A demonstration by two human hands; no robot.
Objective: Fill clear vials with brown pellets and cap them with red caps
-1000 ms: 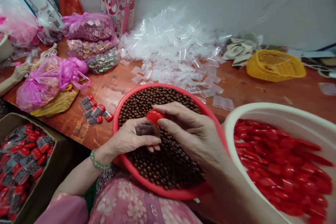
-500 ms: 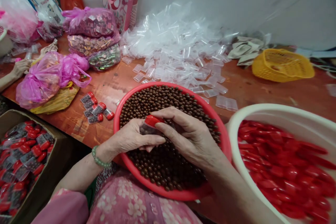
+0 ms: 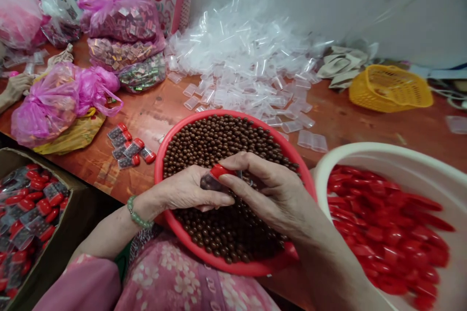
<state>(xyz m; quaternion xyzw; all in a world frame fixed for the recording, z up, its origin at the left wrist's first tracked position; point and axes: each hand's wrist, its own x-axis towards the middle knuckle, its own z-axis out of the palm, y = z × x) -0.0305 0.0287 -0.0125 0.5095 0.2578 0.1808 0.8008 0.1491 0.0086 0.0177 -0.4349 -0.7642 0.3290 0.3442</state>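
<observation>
A cardboard box (image 3: 63,194) beside the table's (image 3: 350,116) near left corner holds red-capped packets (image 3: 31,209); the left hand (image 3: 189,192) curls around a clear packet (image 3: 210,182), its fingers closed; the right hand (image 3: 266,194) pinches the packet's red cap (image 3: 221,170) between thumb and fingers, both hands over a red basin (image 3: 160,175) of brown beads (image 3: 222,143); a white basin (image 3: 365,148) at right holds loose red caps (image 3: 386,223).

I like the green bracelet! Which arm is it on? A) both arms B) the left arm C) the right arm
B. The green bead bracelet circles the wrist of the left hand, which holds a small clear packet, and the right hand, pinching its red cap, has a bare wrist.
</observation>
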